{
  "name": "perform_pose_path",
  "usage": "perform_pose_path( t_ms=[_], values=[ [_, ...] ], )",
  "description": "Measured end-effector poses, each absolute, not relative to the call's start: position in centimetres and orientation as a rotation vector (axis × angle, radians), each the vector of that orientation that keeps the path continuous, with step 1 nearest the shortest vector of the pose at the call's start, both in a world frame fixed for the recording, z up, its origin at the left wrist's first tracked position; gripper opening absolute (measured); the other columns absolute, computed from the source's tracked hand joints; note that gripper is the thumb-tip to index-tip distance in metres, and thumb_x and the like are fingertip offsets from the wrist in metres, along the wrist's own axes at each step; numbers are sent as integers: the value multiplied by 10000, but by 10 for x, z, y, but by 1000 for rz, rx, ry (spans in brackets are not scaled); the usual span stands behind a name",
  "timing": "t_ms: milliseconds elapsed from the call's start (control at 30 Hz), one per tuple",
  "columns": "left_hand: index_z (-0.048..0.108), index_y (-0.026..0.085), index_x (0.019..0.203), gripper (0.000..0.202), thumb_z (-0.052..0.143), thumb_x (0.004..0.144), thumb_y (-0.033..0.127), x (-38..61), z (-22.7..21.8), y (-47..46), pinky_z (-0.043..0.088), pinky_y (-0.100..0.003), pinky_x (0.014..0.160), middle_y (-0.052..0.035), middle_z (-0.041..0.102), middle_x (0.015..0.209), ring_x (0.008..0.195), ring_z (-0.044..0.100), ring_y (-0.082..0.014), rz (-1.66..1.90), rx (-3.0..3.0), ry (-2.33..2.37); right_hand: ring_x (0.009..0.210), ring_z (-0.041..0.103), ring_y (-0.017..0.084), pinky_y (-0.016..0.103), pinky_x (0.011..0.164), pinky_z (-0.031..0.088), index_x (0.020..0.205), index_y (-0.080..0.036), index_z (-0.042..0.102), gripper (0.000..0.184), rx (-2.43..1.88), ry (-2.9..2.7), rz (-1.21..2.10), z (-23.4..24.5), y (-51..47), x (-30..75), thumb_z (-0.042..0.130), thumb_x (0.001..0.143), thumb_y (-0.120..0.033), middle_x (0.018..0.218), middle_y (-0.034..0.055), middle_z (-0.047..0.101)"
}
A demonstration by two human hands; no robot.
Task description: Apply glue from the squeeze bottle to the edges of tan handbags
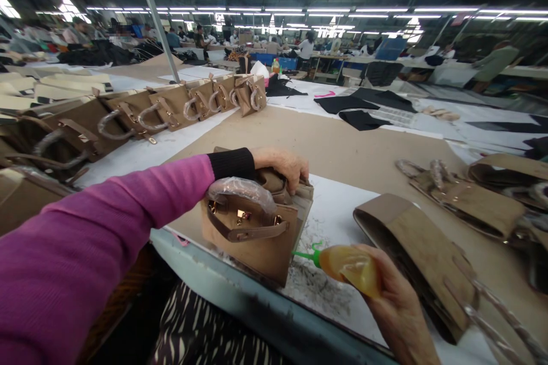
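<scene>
Tan leather handbag (pixel 261 239) with a brown strap and a gold clasp is standing at the near edge of the tabletop (pixel 342 148). We are pressing down on its top with our left hand (pixel 280 166). That grip is curling over the upper rim, with the fingers folded on the far side, pinching the bag. The plastic-wrapped handle (pixel 242 191) is bulging just below our black cuff.

In our right hand (pixel 396 302) we are holding an amber squeeze bottle (pixel 351 268), the grip closing around its soft body. Its green nozzle (pixel 306 255) is pointing at the bag's lower right side. We cannot tell whether the tip is touching it.

Under the bag a stained white sheet (pixel 329 217) is lying. Just beside our right hand a second tan bag (pixel 415 251) is lying flat, and more are lying beyond it. Along the left a row of matching bags (pixel 171 105) is standing upright and receding. Black fabric pieces (pixel 362 105) are lying well apart on the far side, and a grey metal pole (pixel 156 20) is slanting upward. Other people are working far behind.
</scene>
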State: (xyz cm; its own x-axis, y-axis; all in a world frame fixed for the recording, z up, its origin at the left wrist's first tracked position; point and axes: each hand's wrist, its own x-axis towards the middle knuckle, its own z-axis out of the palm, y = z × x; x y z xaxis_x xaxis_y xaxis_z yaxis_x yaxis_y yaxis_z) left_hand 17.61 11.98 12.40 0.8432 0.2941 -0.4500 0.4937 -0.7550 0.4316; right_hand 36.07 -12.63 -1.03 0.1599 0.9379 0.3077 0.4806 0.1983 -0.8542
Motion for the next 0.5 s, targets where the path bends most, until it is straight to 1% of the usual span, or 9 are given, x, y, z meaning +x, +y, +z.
perform_pose_path(
  t_ms=[167, 300, 367, 500],
  values=[
    [698, 144, 842, 207, 643, 645, 113, 173, 123, 120, 386, -200, 578, 40, 628, 654, 630, 520, -115, -487, 2437, 564, 826, 626, 194, 214, 694, 483, 1087, -287, 595, 266, -1463, -1464, 642, -17, -133, 358, 635, 825, -285, 983, -6, 667],
    [692, 146, 886, 233, 645, 658, 132, 166, 122, 115, 400, -194, 613, 24, 648, 734, 696, 544, -124, -440, 2502, 548, 789, 623, 199, 225, 666, 479, 1041, -276, 614, 257, -1465, -1429, 665, -18, -137, 355, 672, 792, -313, 934, -7, 666],
    [686, 142, 888, 213, 638, 679, 136, 161, 125, 106, 403, -190, 638, 11, 653, 776, 733, 550, -127, -405, 2561, 531, 787, 619, 202, 228, 672, 477, 1034, -265, 617, 285, -1474, -1374, 707, -18, -139, 354, 700, 767, -322, 925, -5, 664],
    [675, 123, 863, 169, 616, 706, 110, 151, 148, 83, 390, -189, 650, -19, 654, 838, 744, 541, -121, -319, 2737, 528, 815, 611, 223, 246, 719, 490, 1040, -224, 603, 413, -1466, -1121, 902, -19, -138, 353, 779, 698, -375, 918, 20, 659]
  ],
)
